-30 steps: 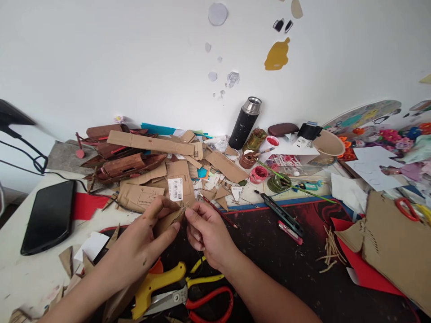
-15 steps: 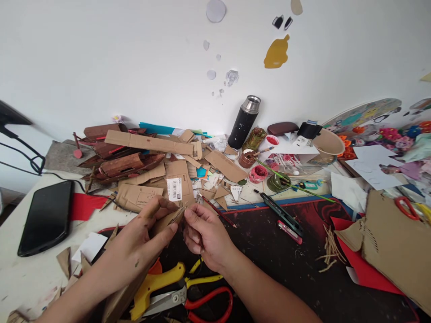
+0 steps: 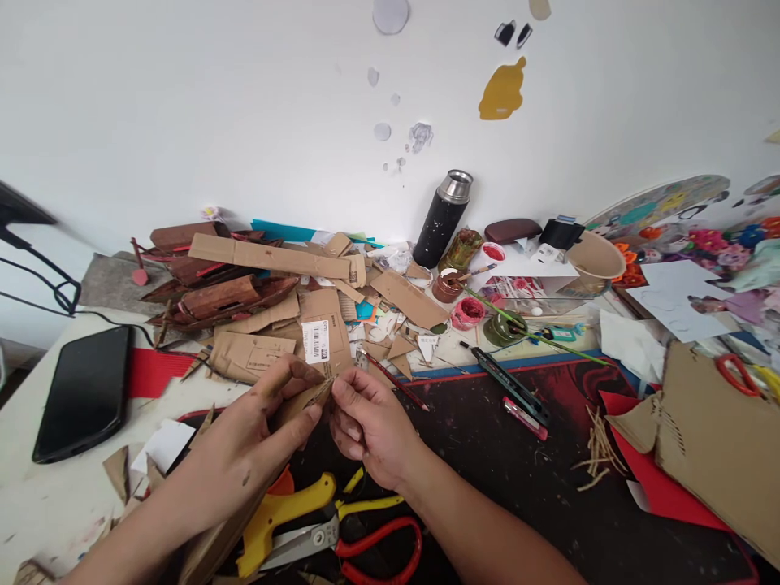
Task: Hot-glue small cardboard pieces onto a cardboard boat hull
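My left hand (image 3: 259, 435) is closed around a long piece of cardboard (image 3: 298, 404), thumb on the near side and fingers over the top. Its torn, layered tip points up to the right. At that tip my right hand (image 3: 369, 414) pinches the edge between thumb and curled forefinger; the exact spot is partly hidden. The cardboard's lower part runs down under my left forearm. Just below the hands lie scissors (image 3: 320, 536) with red and yellow handles and a yellow-handled tool (image 3: 283, 520), perhaps a glue gun, partly covered.
Brown model boats (image 3: 223, 301) and cardboard scraps crowd the back left. A phone (image 3: 85, 394) lies at left. Behind stand a black thermos (image 3: 444, 219) and open paint jars (image 3: 468, 313). A utility knife (image 3: 509, 383) rests on the dark mat (image 3: 487, 487); a large cardboard sheet (image 3: 719, 439) is at right.
Both hands stay almost in place, still holding the cardboard tip. The right fingers shift very slightly; the view tilts a little downward.
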Tool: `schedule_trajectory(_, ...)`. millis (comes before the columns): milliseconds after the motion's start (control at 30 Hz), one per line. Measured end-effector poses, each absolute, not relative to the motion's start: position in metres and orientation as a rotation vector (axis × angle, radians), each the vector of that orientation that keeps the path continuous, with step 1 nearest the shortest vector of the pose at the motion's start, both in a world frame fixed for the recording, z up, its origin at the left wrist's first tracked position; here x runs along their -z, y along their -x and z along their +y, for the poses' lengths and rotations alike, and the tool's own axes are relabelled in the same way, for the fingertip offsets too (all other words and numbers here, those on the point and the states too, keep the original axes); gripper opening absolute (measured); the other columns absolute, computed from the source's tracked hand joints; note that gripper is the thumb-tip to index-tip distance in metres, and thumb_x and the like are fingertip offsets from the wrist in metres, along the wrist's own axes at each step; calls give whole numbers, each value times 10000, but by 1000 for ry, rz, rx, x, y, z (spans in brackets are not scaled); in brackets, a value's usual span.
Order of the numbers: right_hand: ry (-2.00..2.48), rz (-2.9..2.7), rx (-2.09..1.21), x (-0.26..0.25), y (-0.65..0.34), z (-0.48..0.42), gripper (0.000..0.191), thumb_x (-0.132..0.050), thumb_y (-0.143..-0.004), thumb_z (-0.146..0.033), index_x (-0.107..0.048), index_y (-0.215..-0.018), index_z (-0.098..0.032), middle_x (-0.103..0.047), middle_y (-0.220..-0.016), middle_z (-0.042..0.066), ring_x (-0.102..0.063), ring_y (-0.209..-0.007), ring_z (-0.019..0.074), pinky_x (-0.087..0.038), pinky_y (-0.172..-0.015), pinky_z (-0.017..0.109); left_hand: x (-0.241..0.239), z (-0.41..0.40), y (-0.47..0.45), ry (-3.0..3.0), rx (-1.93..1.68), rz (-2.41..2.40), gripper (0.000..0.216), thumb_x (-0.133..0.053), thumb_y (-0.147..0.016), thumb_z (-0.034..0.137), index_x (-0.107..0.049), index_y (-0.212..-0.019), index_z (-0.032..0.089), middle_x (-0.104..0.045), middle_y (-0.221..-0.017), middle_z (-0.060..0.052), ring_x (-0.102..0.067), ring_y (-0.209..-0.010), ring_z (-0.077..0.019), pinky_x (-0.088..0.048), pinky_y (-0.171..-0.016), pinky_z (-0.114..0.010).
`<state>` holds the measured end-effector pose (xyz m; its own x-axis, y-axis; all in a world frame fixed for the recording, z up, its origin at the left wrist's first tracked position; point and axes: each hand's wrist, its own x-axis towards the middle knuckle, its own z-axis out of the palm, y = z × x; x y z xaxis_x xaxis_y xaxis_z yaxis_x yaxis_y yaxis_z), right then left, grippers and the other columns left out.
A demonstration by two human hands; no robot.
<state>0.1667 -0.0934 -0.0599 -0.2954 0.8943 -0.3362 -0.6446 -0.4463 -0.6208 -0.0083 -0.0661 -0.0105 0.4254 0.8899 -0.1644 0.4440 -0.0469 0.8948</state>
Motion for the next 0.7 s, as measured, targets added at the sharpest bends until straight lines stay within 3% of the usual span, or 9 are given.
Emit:
schedule_trajectory(133, 810, -452, -1898, 61, -166, -94, 594, -951, -749, -658, -543, -835, -235, -415, -445, -159, -242, -345, 40, -181, -342, 182, 12, -68, 9, -1704, -549, 1215, 486, -623, -991, 574, -634, -1356, 254, -841, -1109, -104, -796, -1061, -320, -674, -849, -381)
schedule_trajectory(333, 855, -462, -1870, 62, -166, -94, 598, -938, -756, -677, -545, -841, -234, -416, -450, -156, -253, -348, 41, -186, -348, 182, 16, -71, 8, -1797, -558, 1179, 285, -571, -1049, 515, -605, -1169, 258, -805, -1145, -72, -776, -994, -249, -624, -857, -314)
schedule_trajectory(533, 836, -449, -1879, 63, -165, -95, 597, -949, -756, -666, -550, -841, -230, -428, -446, -157, -249, -347, 38, -204, -332, 167, 14, -74, 8, -1830, -493, 1193, 241, -515, -1079, 498, -566, -1115, 265, -774, -960, -23, -751, -867, -223, -571, -679, -273)
schedule_trajectory(700, 815, -438, -1874, 64, -165, -94, 584, -955, -767, -647, -555, -833, -226, -430, -447, -155, -254, -349, 38, -217, -324, 151, 12, -76, 5, -1826, -504, 1217, 228, -520, -1063, 485, -558, -1090, 263, -777, -925, -24, -744, -813, -223, -544, -634, -280)
